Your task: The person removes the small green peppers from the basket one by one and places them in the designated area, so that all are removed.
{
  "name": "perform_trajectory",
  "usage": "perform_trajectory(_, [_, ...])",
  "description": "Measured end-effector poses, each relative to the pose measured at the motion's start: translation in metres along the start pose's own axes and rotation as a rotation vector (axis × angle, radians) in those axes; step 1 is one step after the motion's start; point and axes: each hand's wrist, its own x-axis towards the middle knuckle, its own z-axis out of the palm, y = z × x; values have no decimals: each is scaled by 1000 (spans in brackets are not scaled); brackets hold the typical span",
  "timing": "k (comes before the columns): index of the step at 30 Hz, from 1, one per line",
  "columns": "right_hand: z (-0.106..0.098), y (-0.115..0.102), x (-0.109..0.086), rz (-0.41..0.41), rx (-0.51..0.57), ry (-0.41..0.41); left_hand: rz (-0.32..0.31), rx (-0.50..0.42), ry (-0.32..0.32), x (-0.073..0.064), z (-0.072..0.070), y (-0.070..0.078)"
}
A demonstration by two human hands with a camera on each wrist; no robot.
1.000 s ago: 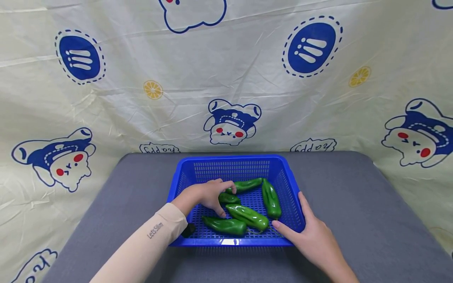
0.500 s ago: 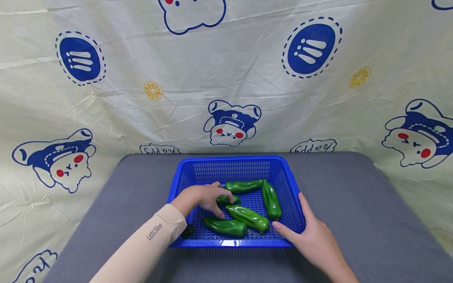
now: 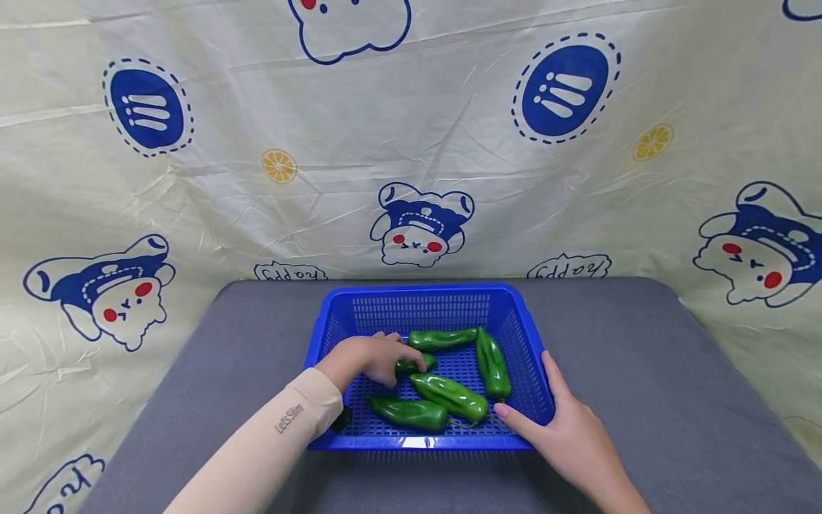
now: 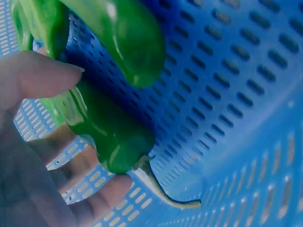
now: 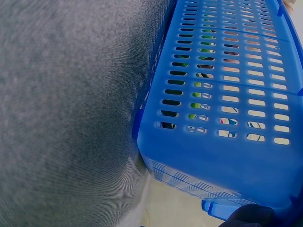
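Note:
In the head view a blue plastic basket [image 3: 420, 441] with slotted walls holds several glossy green peppers. My left hand [image 3: 379, 357] reaches in over the left side. It holds one green pepper [image 4: 113, 132], the thumb on one side and the fingers curled along the other; the pepper's curved stem [image 4: 163, 191] points away from the palm. Two more peppers [image 3: 411, 412] [image 3: 452, 396] lie in front of this hand, one pepper [image 3: 443, 339] behind it and another pepper [image 3: 493, 364] by the right wall. My right hand [image 3: 571, 428] grips the basket's front right corner, thumb over the rim.
The basket stands on a grey cloth-covered table [image 3: 616, 335]. A pale printed curtain [image 3: 449, 143] hangs behind and at both sides. A small black object [image 3: 342, 420] shows by the left wrist. The right wrist view is mostly the basket's outer wall [image 5: 203, 161].
My left hand has lowered over the pepper at the left, and its thumb and fingers have drawn in around it. The right hand has stayed at the basket's corner.

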Motion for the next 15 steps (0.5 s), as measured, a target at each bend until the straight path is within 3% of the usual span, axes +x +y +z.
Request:
perform_trajectory(8, [1,1,-1,-1,10,12,-84,88,-37,2,3,10])
perform_trajectory(15, [0,0,-1,12,12,-2,-126,86,-9,-1,1,12])
